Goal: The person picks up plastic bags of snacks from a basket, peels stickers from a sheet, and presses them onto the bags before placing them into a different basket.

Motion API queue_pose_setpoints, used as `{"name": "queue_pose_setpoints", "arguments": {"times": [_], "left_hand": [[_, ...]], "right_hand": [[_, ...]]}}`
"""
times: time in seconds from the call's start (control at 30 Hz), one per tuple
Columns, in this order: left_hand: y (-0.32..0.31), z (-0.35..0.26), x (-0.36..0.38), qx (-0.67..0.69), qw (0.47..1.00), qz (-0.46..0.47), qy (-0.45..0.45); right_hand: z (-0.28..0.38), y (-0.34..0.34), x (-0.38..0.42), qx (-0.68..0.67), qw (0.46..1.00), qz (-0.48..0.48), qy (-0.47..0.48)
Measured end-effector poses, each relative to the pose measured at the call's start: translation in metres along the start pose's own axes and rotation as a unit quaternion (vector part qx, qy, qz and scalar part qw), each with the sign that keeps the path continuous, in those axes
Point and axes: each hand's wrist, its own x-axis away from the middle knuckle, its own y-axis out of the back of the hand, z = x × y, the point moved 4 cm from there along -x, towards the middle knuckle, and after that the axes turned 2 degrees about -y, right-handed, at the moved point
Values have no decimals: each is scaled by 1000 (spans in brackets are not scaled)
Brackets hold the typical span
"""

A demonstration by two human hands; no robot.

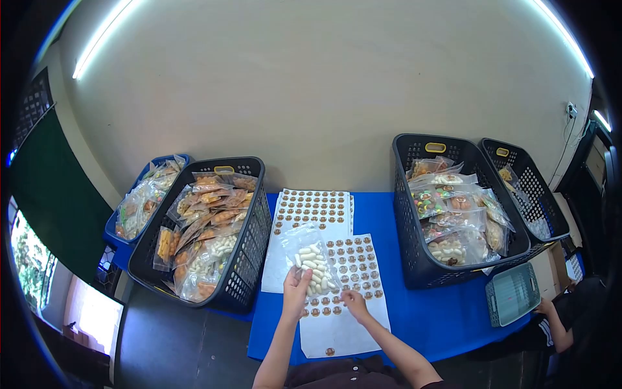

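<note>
The left hand [296, 290] has its grip closed on the lower edge of a clear snack bag [310, 258] filled with pale, oblong pieces, holding it up just above the worktop [427, 311]. The right hand [354, 303] rests fingertips-down on the nearer sticker sheet [346, 285], its grip pinched at one of the round brown stickers near the sheet's middle; whether a sticker is actually lifted is too small to tell. The bag overlaps the upper left corner of this sheet and the lower part of a second sticker sheet [311, 211] lying behind it.

To the left, a black basket [249, 259] packed with filled snack bags stands at the worktop's left edge, with a blue basket [116, 233] beyond it. To the right, another black basket [414, 259] holding bags stands near the sheets, and a third black basket [544, 214] sits further right. Open blue worktop shows between the nearer sheet and the right basket, and along the front edge. Another person's hand [543, 306] touches a scale-like device [512, 293] at the far right.
</note>
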Motion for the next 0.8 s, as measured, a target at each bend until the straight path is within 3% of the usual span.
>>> {"name": "queue_pose_setpoints", "arguments": {"times": [0.03, 0.13, 0.33, 0.63, 0.73, 0.8], "left_hand": [[-3, -8, 1, 8, 1000, 0, 3], [-10, -20, 2, 17, 1000, 8, 6], [-11, -34, 11, 4, 1000, 11, 0], [-8, -57, 18, 1, 1000, 12, -29], [-6, -54, 22, -6, 1000, 6, -19], [-6, -52, 23, -5, 1000, 5, -18]], "right_hand": [[-26, -7, -5, 125, 990, -44, 43], [-42, -22, 12, 268, 934, -129, 198], [-35, -33, 24, 341, 910, -100, 214], [-49, -44, 17, 299, 924, -157, 181], [-49, -45, 27, 283, 915, -235, 168], [-51, -47, 28, 323, 905, -224, 161]]}}
